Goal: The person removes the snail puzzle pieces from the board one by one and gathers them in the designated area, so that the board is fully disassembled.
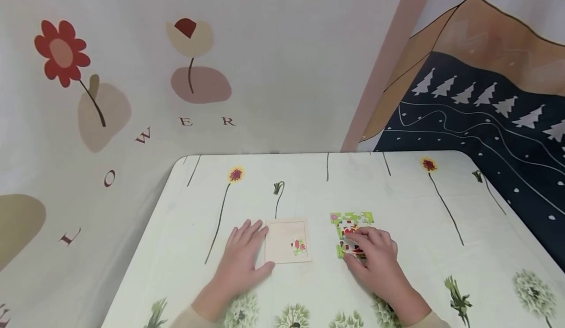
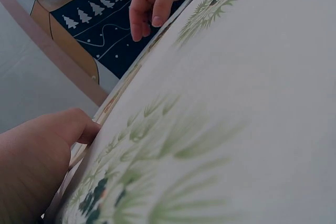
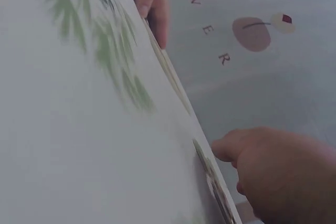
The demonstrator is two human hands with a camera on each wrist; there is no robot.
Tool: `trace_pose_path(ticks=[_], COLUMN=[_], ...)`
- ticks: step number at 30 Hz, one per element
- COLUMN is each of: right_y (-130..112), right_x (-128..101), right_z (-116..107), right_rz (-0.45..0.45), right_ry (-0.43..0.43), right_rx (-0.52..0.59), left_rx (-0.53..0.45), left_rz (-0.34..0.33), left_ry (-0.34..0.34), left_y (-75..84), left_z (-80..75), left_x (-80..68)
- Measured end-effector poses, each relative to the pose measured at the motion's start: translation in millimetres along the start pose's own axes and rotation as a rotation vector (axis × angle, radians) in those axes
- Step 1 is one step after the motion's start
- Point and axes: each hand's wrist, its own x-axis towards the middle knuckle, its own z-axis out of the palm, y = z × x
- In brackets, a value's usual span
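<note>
1. Pale wooden square puzzle tray (image 1: 282, 235), one small piece seated in its lower right corner, lies flat under the left hand (image 1: 243, 254), whose relaxed fingers steady its left edge.
2. Just right, the right hand (image 1: 375, 259) presses curled fingertips on the green-and-red cluster of joined jigsaw pieces (image 1: 350, 225), nearer it than the left.

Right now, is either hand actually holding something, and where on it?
The left hand lies flat against the left edge of the puzzle tray, steadying it. The right hand rests its fingertips on the loose puzzle pieces; whether it pinches one cannot be told.
</note>
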Motion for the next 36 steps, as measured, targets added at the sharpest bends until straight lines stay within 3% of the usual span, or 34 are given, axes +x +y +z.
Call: trace_pose_path(ticks=[10,20,31,36], right_y=[-37,-65,-70,-70], right_x=[13,26,32,33], right_z=[34,65,70,70], right_rz=[-0.063,-0.153,-0.173,-0.140], right_ry=[0.013,0.088,0.087,0.085], right_rx=[-0.001,-0.034,0.012,0.041], left_rx=[0.018,0.030,0.000,-0.007], left_rz=[0.006,0.034,0.016,0.011], left_ry=[-0.020,0.013,0.001,0.003], left_y=[-0.6,-2.8,-0.8,0.0], left_z=[2.4,1.0,-1.8,-1.6], left_x=[0.7,0.0,0.1,0.2])
